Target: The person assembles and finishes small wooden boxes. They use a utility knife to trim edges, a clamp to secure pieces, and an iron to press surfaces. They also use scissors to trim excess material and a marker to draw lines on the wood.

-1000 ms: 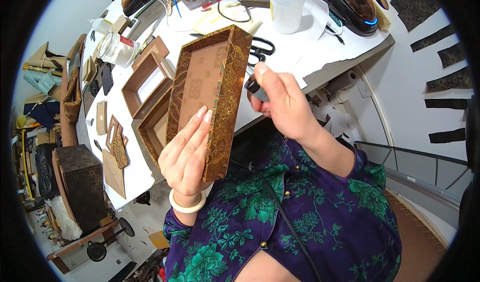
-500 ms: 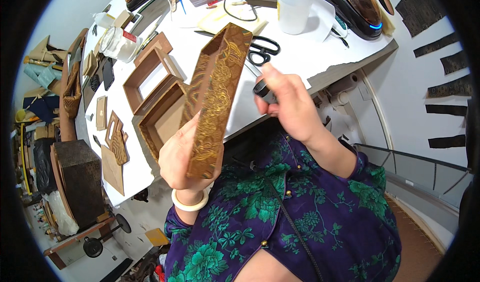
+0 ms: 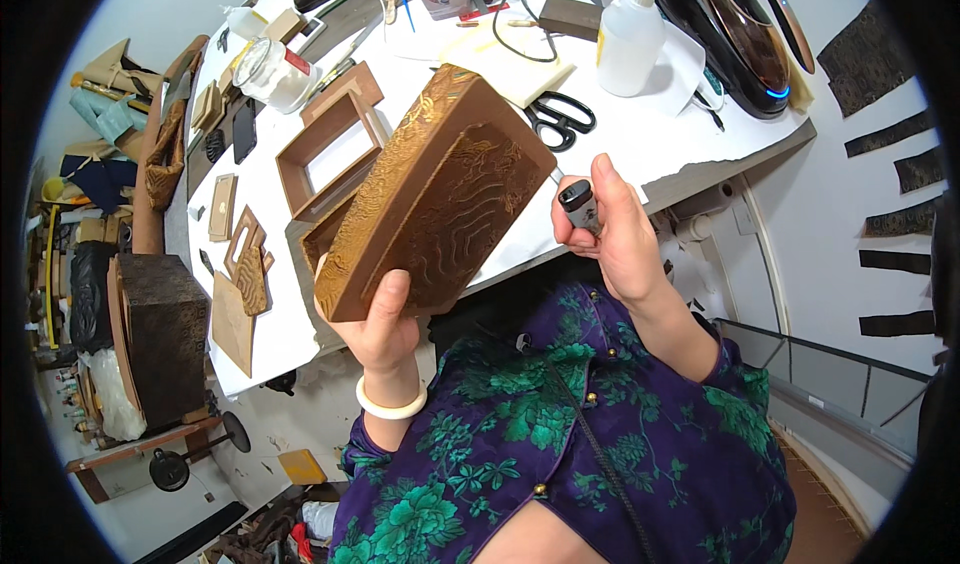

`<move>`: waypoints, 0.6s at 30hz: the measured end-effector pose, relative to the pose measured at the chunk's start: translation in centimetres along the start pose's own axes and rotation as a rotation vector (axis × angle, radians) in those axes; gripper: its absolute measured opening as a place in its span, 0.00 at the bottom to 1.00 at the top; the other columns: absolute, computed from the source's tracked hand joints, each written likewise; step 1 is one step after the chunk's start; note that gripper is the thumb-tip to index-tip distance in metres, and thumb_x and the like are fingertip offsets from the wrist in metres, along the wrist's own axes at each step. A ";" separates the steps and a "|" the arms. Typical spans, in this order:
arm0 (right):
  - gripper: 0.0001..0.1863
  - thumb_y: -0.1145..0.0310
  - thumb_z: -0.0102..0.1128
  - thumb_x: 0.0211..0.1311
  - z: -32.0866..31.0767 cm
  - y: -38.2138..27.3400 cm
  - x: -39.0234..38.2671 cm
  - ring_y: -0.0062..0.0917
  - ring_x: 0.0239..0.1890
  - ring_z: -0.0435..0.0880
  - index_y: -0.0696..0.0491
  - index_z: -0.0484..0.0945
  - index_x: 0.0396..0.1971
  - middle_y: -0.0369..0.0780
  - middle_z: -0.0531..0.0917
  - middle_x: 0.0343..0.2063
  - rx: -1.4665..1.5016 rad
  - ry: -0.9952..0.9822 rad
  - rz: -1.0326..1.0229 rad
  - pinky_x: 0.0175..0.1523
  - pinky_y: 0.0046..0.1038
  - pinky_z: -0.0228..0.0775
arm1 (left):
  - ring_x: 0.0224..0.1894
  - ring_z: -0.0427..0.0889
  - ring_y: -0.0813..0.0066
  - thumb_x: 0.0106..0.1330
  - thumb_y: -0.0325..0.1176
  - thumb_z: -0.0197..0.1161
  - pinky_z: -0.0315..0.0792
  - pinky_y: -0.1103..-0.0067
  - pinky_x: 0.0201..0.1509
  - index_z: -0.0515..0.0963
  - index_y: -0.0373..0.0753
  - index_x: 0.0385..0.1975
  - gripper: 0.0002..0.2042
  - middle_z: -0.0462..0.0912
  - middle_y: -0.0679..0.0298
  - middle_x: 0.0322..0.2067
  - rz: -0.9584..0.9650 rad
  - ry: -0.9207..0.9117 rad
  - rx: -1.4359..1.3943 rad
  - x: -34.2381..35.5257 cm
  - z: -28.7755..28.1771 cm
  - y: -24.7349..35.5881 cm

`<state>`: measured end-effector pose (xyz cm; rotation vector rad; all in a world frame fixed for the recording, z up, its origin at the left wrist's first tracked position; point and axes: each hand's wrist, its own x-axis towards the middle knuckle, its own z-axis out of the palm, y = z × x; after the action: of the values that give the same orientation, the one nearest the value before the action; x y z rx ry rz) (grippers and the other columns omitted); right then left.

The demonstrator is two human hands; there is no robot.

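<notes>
My left hand (image 3: 382,329) grips a brocade-covered box (image 3: 440,204) at its lower end, thumb on its outer face; the box is tilted, a recessed panel with wavy pattern facing up. To its right, my right hand (image 3: 625,239) has its fingers wrapped round a small black-and-grey lighter (image 3: 582,212), held just off the box's right corner with thumb raised. Black scissors (image 3: 560,121) lie on the white paper beyond. Partly hidden behind the held box is another open box (image 3: 320,236); a brown frame (image 3: 300,166) lies left of it.
The papered table (image 3: 230,349) also carries a squeeze bottle (image 3: 628,49), an iron (image 3: 745,54), a glass jar (image 3: 268,74), a phone (image 3: 243,129) and several card pieces (image 3: 230,324). A dark carton (image 3: 165,344) stands left; dark fabric strips (image 3: 895,259) hang on the right wall.
My left hand has turned the box over, from its hollow showing to its outer panel facing up. My right hand with the lighter has moved right and slightly down.
</notes>
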<state>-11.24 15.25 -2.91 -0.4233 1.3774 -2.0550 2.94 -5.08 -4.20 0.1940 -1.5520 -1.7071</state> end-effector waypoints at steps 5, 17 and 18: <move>0.39 0.39 0.28 0.79 0.8 -0.5 0.2 0.11 0.16 0.56 0.54 0.72 0.17 0.28 0.62 0.12 -0.114 0.081 -0.035 0.23 0.17 0.45 | 0.55 0.79 0.63 0.56 0.30 0.73 0.69 0.68 0.64 0.70 0.28 0.60 0.31 0.80 0.52 0.53 -0.045 0.023 -0.112 -0.4 -0.8 0.0; 0.26 0.53 0.44 0.81 1.3 -4.2 0.6 0.12 0.21 0.68 0.56 0.72 0.23 0.30 0.71 0.16 -0.114 -0.037 -0.206 0.28 0.20 0.60 | 0.37 0.87 0.63 0.48 0.28 0.79 0.79 0.72 0.45 0.79 0.31 0.31 0.16 0.86 0.53 0.33 0.364 -0.074 0.350 -0.8 -1.7 2.1; 0.27 0.53 0.44 0.81 1.7 -4.4 0.5 0.12 0.21 0.68 0.56 0.72 0.23 0.30 0.71 0.16 -0.112 -0.012 -0.205 0.28 0.20 0.60 | 0.35 0.87 0.61 0.49 0.28 0.79 0.79 0.73 0.44 0.78 0.31 0.32 0.16 0.86 0.53 0.32 0.390 -0.139 0.444 -0.5 -2.0 2.7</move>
<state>-12.01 14.86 1.71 -0.6470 1.5003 -2.1388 5.72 -6.11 -2.48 -0.0076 -1.9141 -1.0818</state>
